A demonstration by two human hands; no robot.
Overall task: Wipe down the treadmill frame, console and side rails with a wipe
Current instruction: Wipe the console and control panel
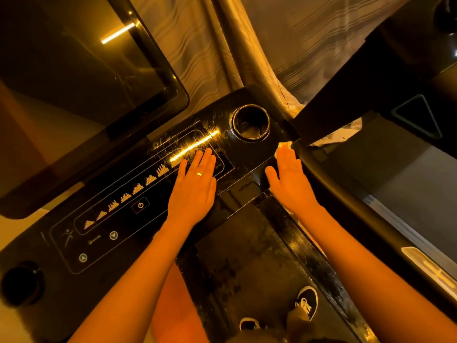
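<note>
Only one view is given, worn on the head and pointed forward and steeply down. The glossy black treadmill console (238, 151) is seen from close above, skewed diagonally across the frame. The dark speckled treadmill belt (247, 258) is caught farther below, and striped grey curtain fabric (309, 45) is taken in at the top. Edges are bent by the wide lens.

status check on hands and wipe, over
Left hand flat on console, holding nothing. Right hand pressing wipe flat at console's right edge, beside side rail. Cup holder just ahead, nothing in the way.
</note>
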